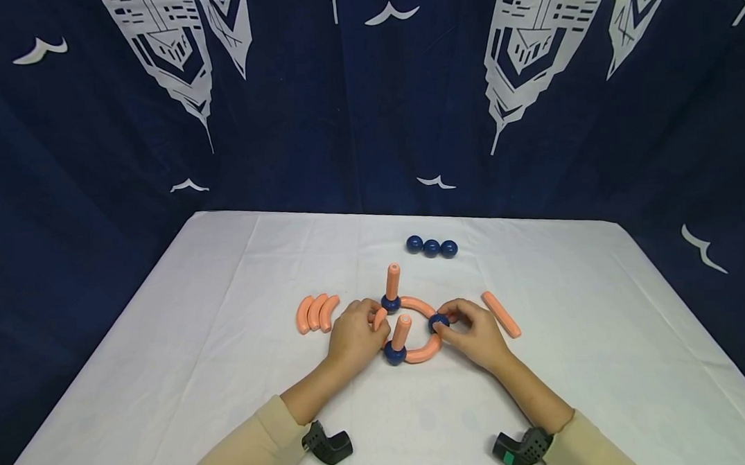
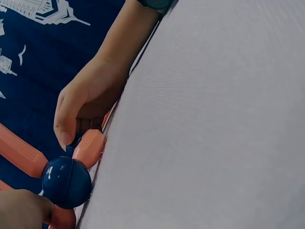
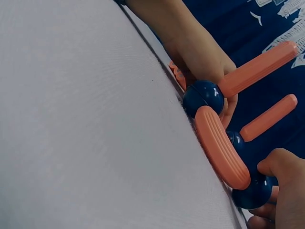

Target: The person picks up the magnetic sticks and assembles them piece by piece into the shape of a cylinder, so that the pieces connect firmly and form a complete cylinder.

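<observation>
On the table, a ring of blue balls and curved orange sticks lies between the hands. Two straight orange sticks [image 1: 393, 281] stand upright from its left balls: the far ball [image 1: 391, 304] and the near ball [image 1: 395, 353]. My left hand [image 1: 355, 336] grips a curved orange stick [image 1: 380, 319] at the ring's left side, its far fingertips beside the far ball. On the right, my right hand [image 1: 477, 332] pinches the third ball [image 1: 438, 323] between thumb and fingers. Curved sticks [image 3: 220, 148] run from this ball to both left balls.
Left of the left hand lie three loose curved orange sticks [image 1: 317, 313]. A straight orange stick [image 1: 502, 315] lies beyond the right hand. Three blue balls [image 1: 431, 248] sit in a row farther back on the white-covered table [image 1: 241, 377]. A dark blue printed curtain [image 1: 355, 122] hangs behind.
</observation>
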Action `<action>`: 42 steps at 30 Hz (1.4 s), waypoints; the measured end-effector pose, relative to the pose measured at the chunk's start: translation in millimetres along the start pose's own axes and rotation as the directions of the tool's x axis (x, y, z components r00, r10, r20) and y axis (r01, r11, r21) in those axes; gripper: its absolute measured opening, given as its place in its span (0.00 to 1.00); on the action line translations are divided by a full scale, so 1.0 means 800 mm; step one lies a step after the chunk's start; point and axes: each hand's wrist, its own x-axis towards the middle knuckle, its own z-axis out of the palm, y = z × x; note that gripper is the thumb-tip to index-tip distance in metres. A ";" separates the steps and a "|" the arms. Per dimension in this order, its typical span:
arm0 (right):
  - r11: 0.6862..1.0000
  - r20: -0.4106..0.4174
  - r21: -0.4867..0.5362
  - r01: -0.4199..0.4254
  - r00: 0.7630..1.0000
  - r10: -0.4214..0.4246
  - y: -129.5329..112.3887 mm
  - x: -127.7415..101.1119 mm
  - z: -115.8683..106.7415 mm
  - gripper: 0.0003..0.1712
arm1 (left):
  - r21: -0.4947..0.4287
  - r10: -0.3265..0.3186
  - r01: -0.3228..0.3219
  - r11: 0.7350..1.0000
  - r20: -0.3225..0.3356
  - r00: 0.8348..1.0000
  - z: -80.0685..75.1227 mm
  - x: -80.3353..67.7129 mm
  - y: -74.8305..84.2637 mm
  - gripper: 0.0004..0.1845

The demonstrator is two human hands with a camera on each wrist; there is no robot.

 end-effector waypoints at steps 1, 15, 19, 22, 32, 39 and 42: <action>1.000 0.003 0.005 0.004 1.000 -0.004 0.000 0.000 0.000 0.09 | -0.002 0.003 -0.003 1.000 -0.003 1.000 0.001 0.000 -0.001 0.12; 0.997 0.063 0.075 0.016 0.998 -0.021 -0.041 0.003 -0.008 0.06 | -0.017 0.028 -0.028 0.999 0.011 1.000 0.002 0.002 -0.005 0.10; 0.997 0.066 0.070 0.018 0.998 -0.023 -0.048 0.002 -0.009 0.08 | -0.028 0.070 -0.069 0.997 0.027 0.997 0.004 0.003 -0.010 0.10; 0.998 0.062 0.060 0.018 0.998 -0.022 -0.050 0.002 -0.009 0.10 | -0.056 0.103 -0.100 0.993 0.043 0.994 0.005 0.004 -0.012 0.10; 0.999 0.038 0.046 -0.020 0.999 0.019 -0.055 0.003 -0.010 0.14 | -0.158 0.153 -0.139 0.978 0.080 0.985 0.009 0.005 -0.016 0.10; 0.998 0.035 0.048 -0.032 0.999 0.030 -0.032 0.002 -0.003 0.07 | -0.200 0.202 -0.176 0.964 0.116 0.973 0.010 0.005 -0.017 0.11; 0.998 0.062 0.030 -0.047 0.997 0.045 -0.013 0.000 0.001 0.07 | -0.211 0.217 -0.187 0.959 0.124 0.968 0.011 0.005 -0.017 0.11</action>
